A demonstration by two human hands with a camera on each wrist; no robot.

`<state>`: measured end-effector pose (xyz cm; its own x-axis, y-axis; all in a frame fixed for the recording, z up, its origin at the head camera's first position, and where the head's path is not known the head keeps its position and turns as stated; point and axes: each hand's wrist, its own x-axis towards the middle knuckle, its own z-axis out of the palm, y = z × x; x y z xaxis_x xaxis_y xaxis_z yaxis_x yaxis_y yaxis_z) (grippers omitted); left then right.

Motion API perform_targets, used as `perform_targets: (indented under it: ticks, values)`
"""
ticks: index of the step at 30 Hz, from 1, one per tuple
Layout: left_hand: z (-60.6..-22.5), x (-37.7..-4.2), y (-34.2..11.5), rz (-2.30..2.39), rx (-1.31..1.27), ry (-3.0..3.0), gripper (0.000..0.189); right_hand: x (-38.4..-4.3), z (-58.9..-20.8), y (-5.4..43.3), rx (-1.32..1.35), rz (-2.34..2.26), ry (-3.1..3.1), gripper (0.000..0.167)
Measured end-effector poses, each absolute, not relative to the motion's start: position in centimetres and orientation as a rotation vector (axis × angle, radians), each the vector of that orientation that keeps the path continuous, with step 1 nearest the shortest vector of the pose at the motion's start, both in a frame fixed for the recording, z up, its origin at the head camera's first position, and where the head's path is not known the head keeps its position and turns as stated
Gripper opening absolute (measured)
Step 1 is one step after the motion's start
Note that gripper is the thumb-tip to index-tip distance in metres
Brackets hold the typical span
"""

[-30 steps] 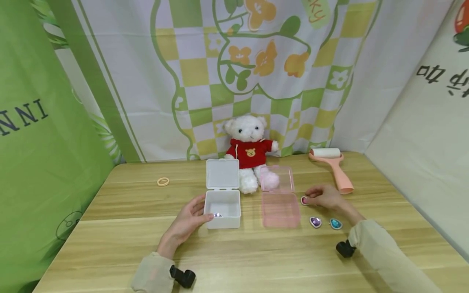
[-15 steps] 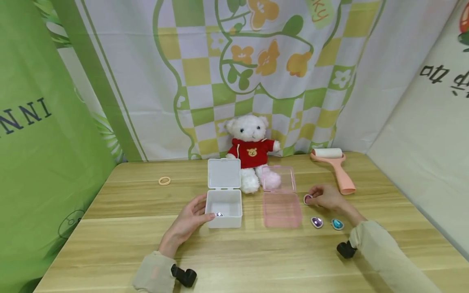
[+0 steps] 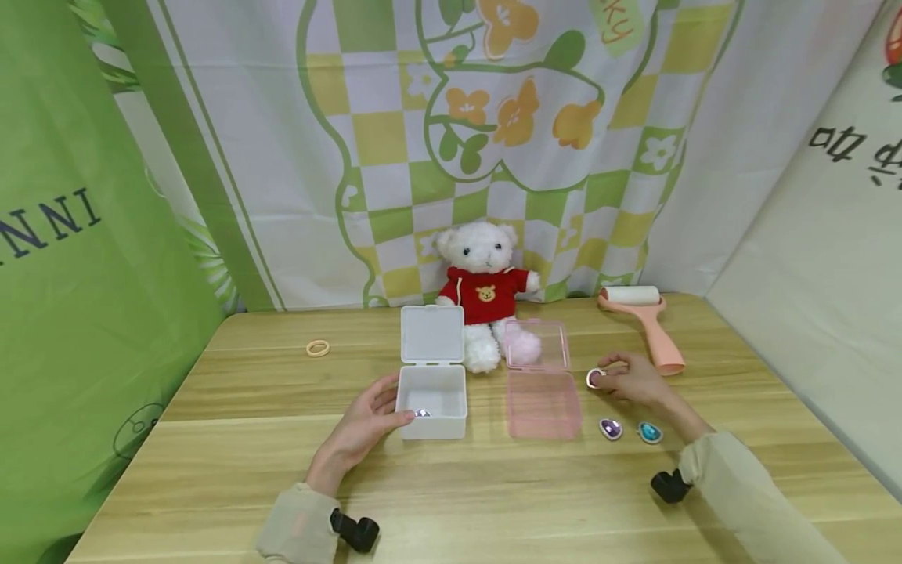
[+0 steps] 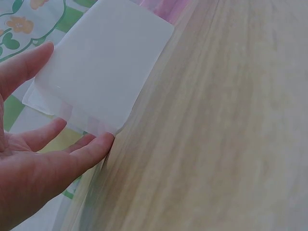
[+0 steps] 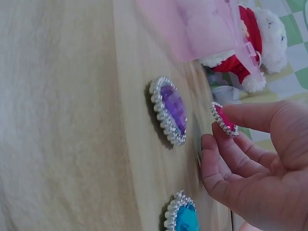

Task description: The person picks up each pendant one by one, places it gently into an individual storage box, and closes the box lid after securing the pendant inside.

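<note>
My left hand (image 3: 365, 419) holds the left side of an open-lidded white plastic box (image 3: 444, 428), thumb at the front rim and fingers along the side. A faceted gem (image 3: 422, 413) shows inside it. Between thumb and fingers, my right hand (image 3: 634, 382) pinches a pink gem (image 5: 224, 119) with a beaded silver edge, raised above the table in the right wrist view. Near that hand lie a purple gem (image 3: 611, 428) and a blue gem (image 3: 650, 432), both silver-edged. Left of them stands a clear pink box (image 3: 543, 427), its lid up.
Behind the boxes sits a white teddy bear (image 3: 486, 294) in a red hoodie. A peach-handled roller (image 3: 651, 329) lies at the back right of the wooden table (image 3: 493, 501), and a small yellowish ring (image 3: 318, 348) at the back left. Patterned curtains (image 3: 380, 141) enclose the table.
The right hand has lifted slightly with the pink gem, which now tilts differently in the fingers. My left hand stays at the white box. The view has shifted a little.
</note>
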<state>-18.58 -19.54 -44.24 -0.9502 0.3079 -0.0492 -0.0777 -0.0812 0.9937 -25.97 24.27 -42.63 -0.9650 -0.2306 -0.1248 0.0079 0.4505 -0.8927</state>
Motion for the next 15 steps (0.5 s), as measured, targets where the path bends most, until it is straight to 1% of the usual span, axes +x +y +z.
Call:
perform_targets:
  ticks: [7, 15]
  values:
    - [-44.2, -18.6, -19.5, 2.12, 0.262, 1.928, 0.081, -25.6, -41.7, 23.9, -0.171, -1.585, 2.456, 0.048]
    - [-44.2, -18.5, -19.4, 2.128, 0.243, 1.919, 0.081, -25.1, -40.0, 23.3, -0.239, -1.754, 2.339, 0.047]
